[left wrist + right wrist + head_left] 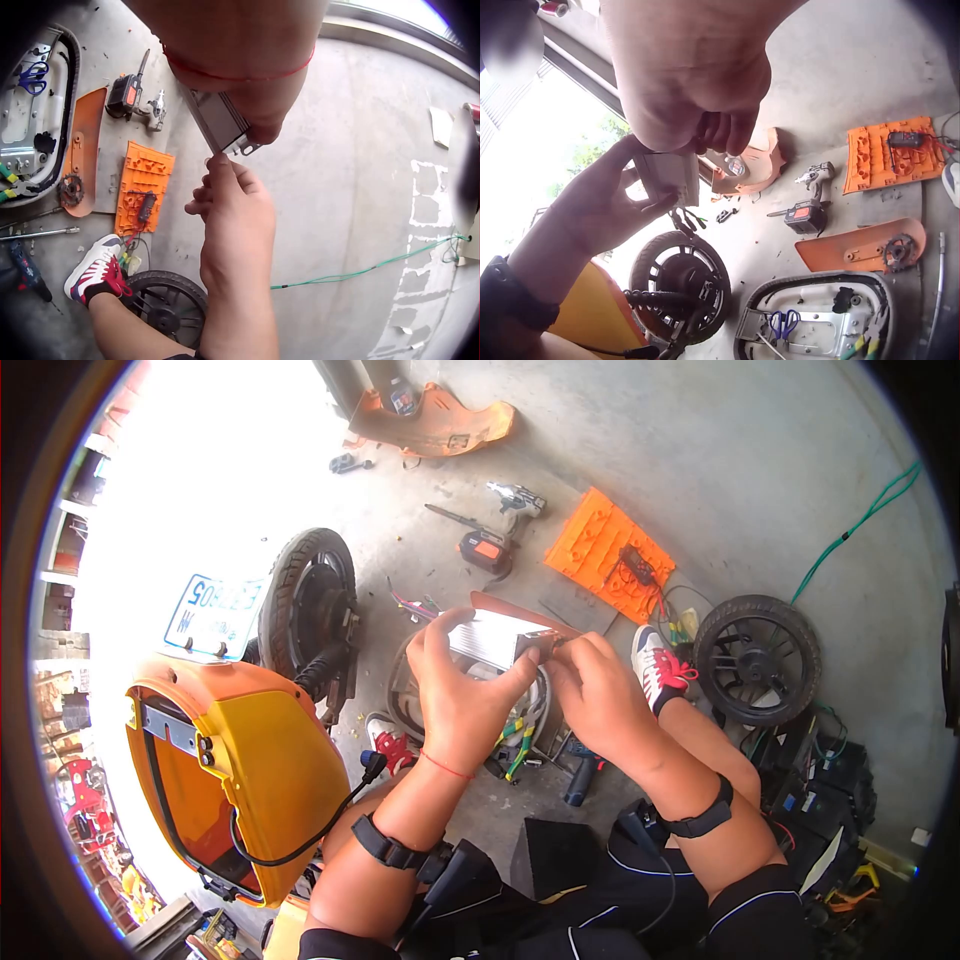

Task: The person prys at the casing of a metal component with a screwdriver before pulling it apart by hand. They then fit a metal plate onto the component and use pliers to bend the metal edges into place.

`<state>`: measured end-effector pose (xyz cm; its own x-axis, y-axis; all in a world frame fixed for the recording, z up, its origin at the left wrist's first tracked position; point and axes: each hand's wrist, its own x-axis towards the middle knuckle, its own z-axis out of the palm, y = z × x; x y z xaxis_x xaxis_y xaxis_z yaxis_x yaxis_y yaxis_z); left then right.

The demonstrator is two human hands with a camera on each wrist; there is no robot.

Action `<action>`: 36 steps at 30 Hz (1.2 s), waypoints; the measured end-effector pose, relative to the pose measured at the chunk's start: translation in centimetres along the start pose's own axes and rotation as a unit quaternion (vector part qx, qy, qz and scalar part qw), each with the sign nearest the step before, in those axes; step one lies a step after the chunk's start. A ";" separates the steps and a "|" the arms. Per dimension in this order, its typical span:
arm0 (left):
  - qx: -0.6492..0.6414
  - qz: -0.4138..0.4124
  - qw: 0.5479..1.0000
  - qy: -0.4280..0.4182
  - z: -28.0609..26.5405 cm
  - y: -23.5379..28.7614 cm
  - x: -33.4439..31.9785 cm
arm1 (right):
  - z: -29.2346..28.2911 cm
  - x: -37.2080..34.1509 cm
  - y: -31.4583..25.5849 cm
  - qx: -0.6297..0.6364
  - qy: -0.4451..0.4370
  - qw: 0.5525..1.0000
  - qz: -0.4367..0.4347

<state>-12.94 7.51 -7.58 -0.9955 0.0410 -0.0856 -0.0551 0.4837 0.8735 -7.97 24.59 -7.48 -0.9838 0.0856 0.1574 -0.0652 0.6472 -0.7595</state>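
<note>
My left hand [455, 685] grips a silver, finned motor controller [488, 640] between thumb and fingers, held up above the floor. Dark cables [686, 220] hang from one end of this metal box. At the opposite end, the curled fingers of my right hand [600, 690] pinch at the box's corner. In the left wrist view, the right hand [238, 225] has its thumb and forefinger tips right at the end plate with the mounting lug. Whatever small part lies between those fingertips is hidden. The right wrist view shows the left hand [604, 206] supporting the box from beneath.
On the floor lie a cordless impact wrench [515, 500], an orange panel [590, 545] with a meter, a loose wheel [757, 660], and a drill [582, 775]. Scissors [784, 324] and pliers [871, 334] rest on a seat base. The yellow scooter body [270, 760] stands left.
</note>
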 end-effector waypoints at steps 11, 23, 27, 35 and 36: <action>-0.002 0.008 1.000 0.002 0.7 0.1 -0.2 | -0.8 1.2 0.1 0.378 -0.119 0.811 0.431; 0.006 0.022 1.000 -0.010 0.6 0.2 -0.2 | -0.8 0.7 0.8 -0.019 -0.011 1.000 -0.002; 0.002 0.040 0.999 -0.015 1.0 -0.2 -0.4 | -0.9 1.6 0.8 0.220 -0.087 0.912 0.336; 0.035 0.107 0.992 -0.054 0.4 -0.3 -0.2 | -2.5 1.8 1.8 0.463 -0.138 0.741 0.467; 0.041 0.119 0.990 -0.063 0.2 -0.3 -0.2 | -2.7 1.8 1.7 0.463 -0.138 0.740 0.467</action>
<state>-12.70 7.59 -7.90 -0.9618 0.2682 0.0541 0.1910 0.5162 0.8349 -9.39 27.87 -6.83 -0.6595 -0.0732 -0.7481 0.7053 -0.4046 -0.5822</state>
